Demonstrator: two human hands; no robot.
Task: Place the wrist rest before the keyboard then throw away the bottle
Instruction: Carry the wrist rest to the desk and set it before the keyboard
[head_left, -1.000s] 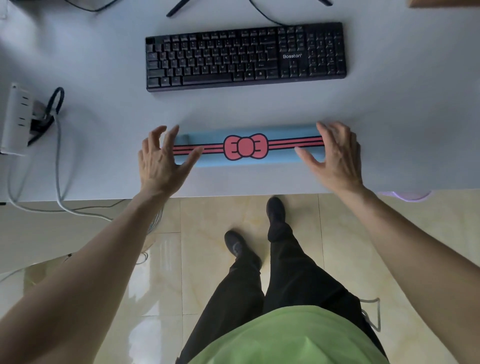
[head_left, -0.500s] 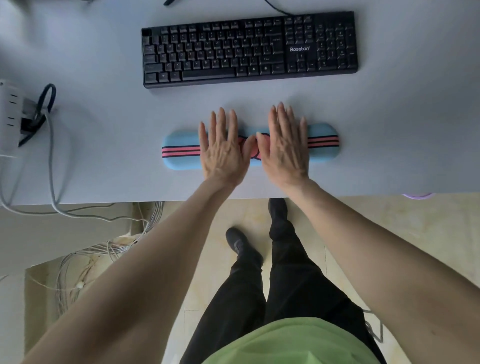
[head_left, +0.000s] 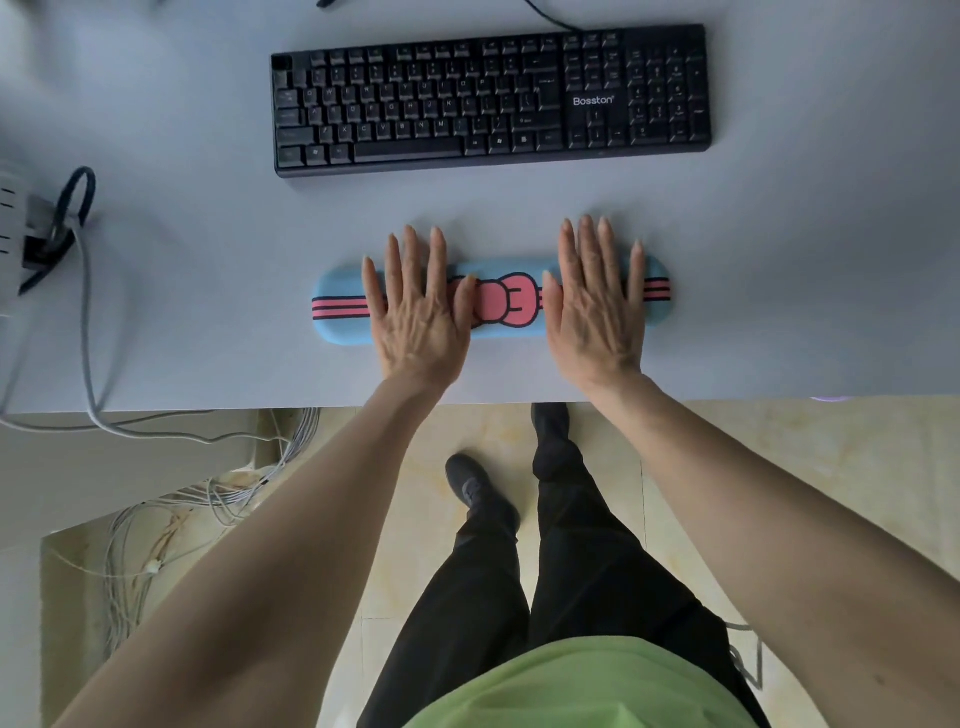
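The wrist rest, blue with pink stripes and a pink bow, lies flat on the worktop, parallel to the keyboard and near its front edge, with a strip of bare surface between them. The left hand lies flat on the rest left of the bow, fingers spread and extended, gripping nothing. The right hand lies flat on the rest's right part, likewise spread. No bottle is in view.
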